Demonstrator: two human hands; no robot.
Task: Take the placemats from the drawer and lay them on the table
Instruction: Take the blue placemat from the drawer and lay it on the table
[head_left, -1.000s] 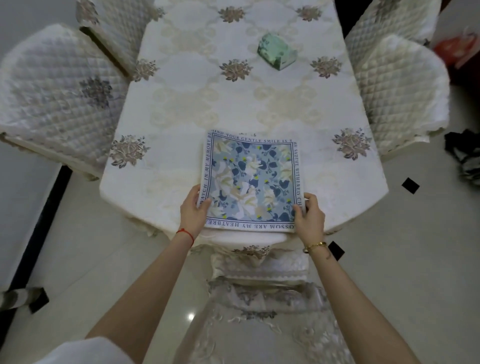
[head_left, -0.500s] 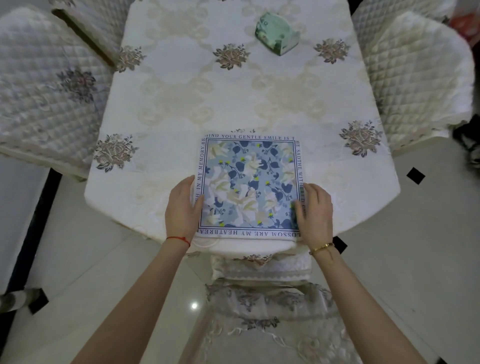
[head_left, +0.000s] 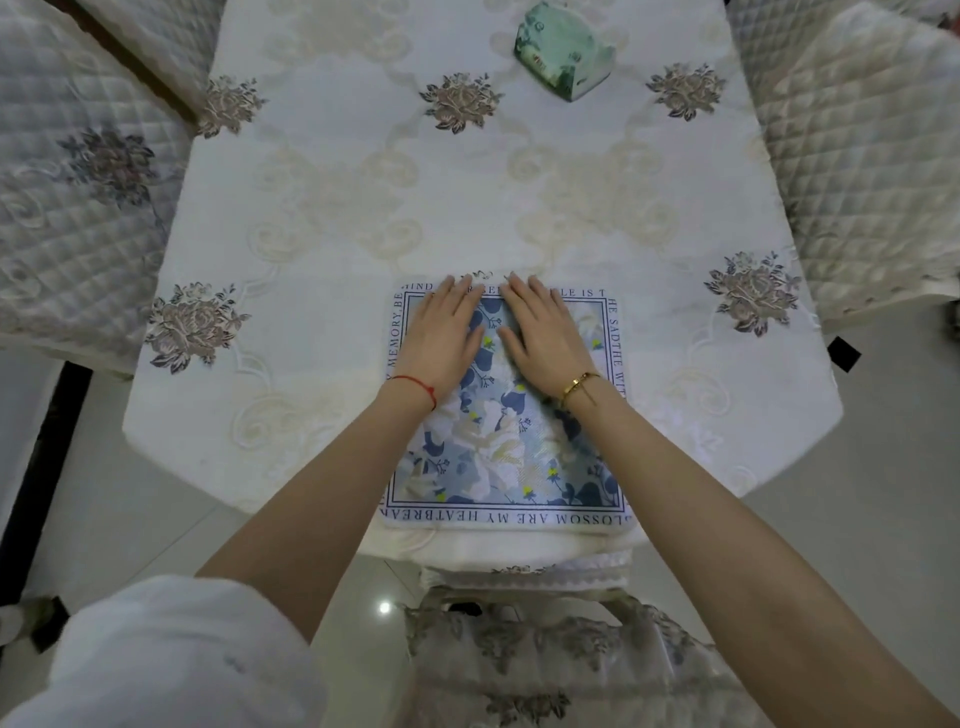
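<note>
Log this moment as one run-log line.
step: smoothing | placemat: flat at table near edge | left hand: flat on placemat | right hand: flat on placemat

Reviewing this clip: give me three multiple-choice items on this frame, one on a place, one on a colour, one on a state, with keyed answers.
1. Where does the placemat lie?
A. at the table's near edge
B. on a chair
C. beside the far tissue pack

2. What colour is the cord on the left wrist?
A. green
B. red
C. black

3. How do the left hand and right hand meet the placemat?
A. gripping its corners
B. hovering above
C. flat on it, fingers straight

Answers: 1 A, its edge reaches the table's front. 2 B, a red cord shows. 3 C, both palms lie flat.
</note>
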